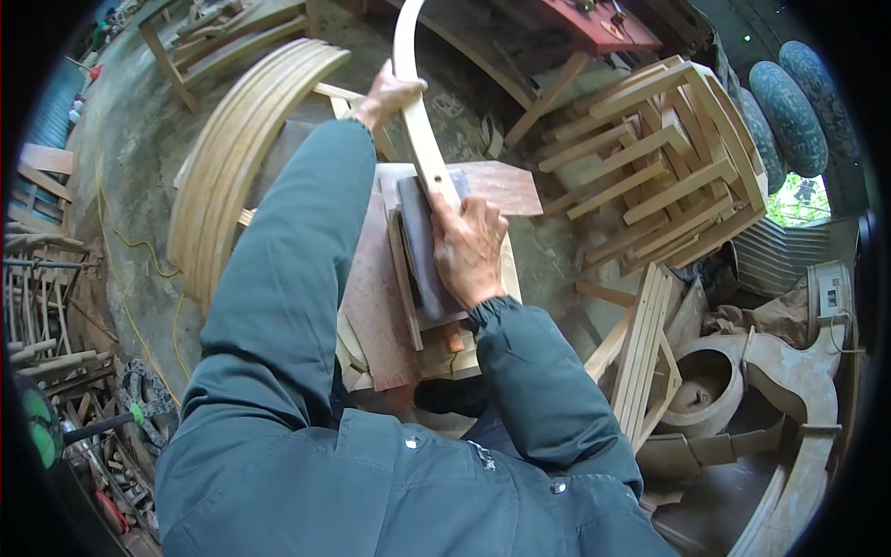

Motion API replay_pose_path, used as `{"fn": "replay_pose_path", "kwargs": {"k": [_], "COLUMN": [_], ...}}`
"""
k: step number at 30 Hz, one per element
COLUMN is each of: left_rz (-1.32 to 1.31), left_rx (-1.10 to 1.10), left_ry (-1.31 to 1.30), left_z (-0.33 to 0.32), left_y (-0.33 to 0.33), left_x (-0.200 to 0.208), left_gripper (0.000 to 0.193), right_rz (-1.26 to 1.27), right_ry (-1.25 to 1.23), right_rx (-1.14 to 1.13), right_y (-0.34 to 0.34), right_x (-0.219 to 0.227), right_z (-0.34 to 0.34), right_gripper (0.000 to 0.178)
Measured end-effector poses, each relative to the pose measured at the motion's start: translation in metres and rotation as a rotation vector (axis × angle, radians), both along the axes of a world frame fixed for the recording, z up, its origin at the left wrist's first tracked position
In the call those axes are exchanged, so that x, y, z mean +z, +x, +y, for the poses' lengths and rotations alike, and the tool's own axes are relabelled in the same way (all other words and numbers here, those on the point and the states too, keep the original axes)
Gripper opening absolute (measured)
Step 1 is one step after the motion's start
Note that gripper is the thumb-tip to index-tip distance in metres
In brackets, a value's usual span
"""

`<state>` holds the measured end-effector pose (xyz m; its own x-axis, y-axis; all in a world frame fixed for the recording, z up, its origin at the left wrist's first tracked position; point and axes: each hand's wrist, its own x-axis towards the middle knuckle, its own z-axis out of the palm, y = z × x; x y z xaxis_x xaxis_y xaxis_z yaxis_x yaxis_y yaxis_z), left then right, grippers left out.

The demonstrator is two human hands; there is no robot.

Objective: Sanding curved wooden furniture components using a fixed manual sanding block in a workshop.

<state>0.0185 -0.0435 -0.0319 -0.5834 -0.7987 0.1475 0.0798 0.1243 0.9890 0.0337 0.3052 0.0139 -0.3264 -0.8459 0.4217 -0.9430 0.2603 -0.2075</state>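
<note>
A pale curved wooden piece (pixel 422 144) with a small dark hole near its near end runs away from me over a bench. My left hand (pixel 382 97) is closed round it farther along, its thumb across the top. At the near end my right hand (pixel 471 249) grips the same piece, the index finger lying along it; the other fingertips are partly hidden. Beneath the near end and beside my right hand is a dark grey flat pad (pixel 424 251). It rests on a reddish-brown board (pixel 369 320) with thin wooden strips along it.
Several curved wooden parts (pixel 246 139) stand stacked at the left. To the right are a pile of wooden frames (pixel 659 158) and a bundle of slats (pixel 645 339). A beige machine with a round opening (pixel 696 385) stands at the lower right. A red table (pixel 603 23) is at the back.
</note>
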Motion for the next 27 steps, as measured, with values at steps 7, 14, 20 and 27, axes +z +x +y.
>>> {"fn": "replay_pose_path", "kwargs": {"k": [7,14,20,27], "left_rz": [0.384,0.711,0.811,0.649], "left_rx": [0.006,0.104,0.251,0.453], "left_ry": [0.227,0.109,0.316,0.399], "left_z": [0.121,0.227,0.276,0.316], "left_y": [0.105,0.205,0.260,0.289], "left_x": [0.076,0.144,0.198,0.181], "left_gripper": [0.044,0.054,0.031,0.021], "right_rz": [-0.221,-0.487,-0.571,-1.211], "right_ry": [-0.074,-0.203,-0.198,0.045], "right_rx": [0.094,-0.004,-0.088,-0.018], "right_y": [0.045,0.072,0.071,0.061], "right_x": [0.060,0.083,0.102,0.102], "right_z": [0.113,0.273,0.389,0.444], "right_gripper": [0.077,0.047,0.052,0.065]}}
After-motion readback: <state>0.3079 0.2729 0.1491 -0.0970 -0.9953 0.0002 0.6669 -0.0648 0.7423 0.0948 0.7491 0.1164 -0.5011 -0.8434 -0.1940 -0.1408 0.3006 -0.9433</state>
